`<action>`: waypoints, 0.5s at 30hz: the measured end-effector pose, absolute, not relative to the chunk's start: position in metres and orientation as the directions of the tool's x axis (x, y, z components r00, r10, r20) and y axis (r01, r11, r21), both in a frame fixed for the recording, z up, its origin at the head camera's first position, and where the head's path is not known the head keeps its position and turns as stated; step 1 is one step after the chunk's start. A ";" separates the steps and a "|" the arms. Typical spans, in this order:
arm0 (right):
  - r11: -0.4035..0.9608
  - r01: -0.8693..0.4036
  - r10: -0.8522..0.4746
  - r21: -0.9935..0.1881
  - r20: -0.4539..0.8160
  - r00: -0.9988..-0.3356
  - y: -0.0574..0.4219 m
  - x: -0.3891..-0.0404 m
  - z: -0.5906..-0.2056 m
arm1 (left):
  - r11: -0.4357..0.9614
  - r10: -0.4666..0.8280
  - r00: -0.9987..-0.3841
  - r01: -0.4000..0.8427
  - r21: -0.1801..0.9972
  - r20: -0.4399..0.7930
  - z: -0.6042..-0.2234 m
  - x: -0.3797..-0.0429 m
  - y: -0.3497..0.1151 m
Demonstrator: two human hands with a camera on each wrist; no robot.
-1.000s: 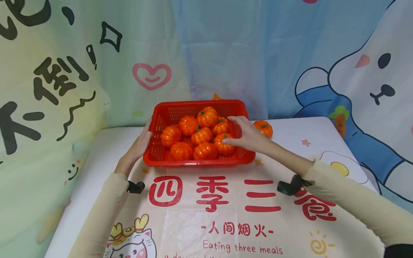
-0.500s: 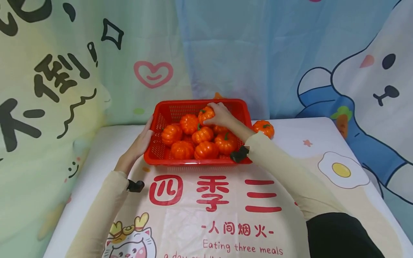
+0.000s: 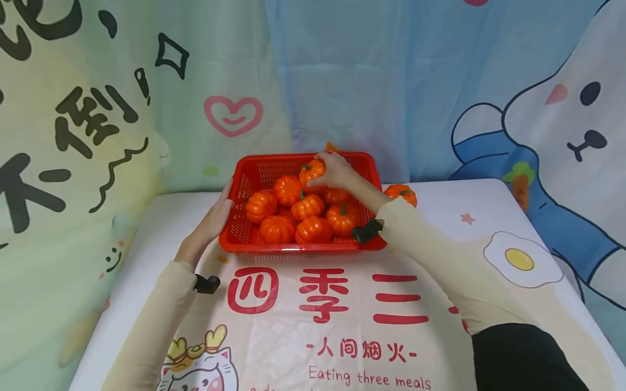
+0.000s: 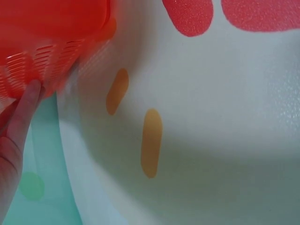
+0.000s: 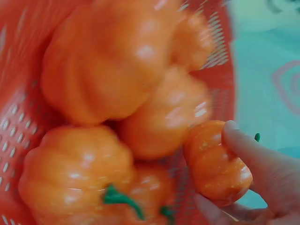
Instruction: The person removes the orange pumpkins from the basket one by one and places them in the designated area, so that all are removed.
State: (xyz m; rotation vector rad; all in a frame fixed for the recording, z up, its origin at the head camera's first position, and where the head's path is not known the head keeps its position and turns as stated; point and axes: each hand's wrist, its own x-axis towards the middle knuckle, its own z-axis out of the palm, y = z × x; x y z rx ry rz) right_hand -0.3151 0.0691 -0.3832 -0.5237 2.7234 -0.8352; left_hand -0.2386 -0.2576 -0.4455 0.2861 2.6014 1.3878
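Note:
A red plastic basket (image 3: 298,247) with slotted walls stands towards the back of the table and holds several small orange pumpkins (image 3: 277,230) with green stems. My left hand (image 3: 211,221) lies along the basket's left outer wall; the left wrist view shows a finger (image 4: 29,103) against the slots. Over the back right part of the basket, my right hand (image 3: 337,172) grips one pumpkin (image 3: 311,171). In the right wrist view, thumb and fingers close round this pumpkin (image 5: 216,161) from either side. The right hand and wrist partly cover the pumpkins below them.
Another pumpkin (image 3: 402,194) sits on the table to the right of the basket, partly behind the right sleeve. A printed cloth (image 3: 323,298) with red characters covers the table. Directly behind hangs a patterned curtain (image 3: 342,98).
My right hand has moved left from the basket's right side and taken hold of the pumpkin at the back. The left hand has kept its place on the basket.

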 end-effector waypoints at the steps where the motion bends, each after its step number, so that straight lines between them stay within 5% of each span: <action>1: 0.757 -0.283 -0.418 -0.589 -0.104 -0.902 0.071 -0.312 -0.376 | 0.550 0.251 -0.966 0.090 0.830 -0.062 -0.446 -0.239 -0.258; 7: 0.684 -0.327 -0.461 -0.651 -0.038 -0.887 0.090 -0.270 -0.342 | 0.544 0.246 -0.967 0.089 0.834 -0.057 -0.444 -0.238 -0.258; 15: 0.652 -0.317 -0.496 -0.689 -0.072 -0.865 0.131 -0.184 -0.348 | 0.544 0.261 -0.961 0.072 0.836 -0.087 -0.444 -0.237 -0.257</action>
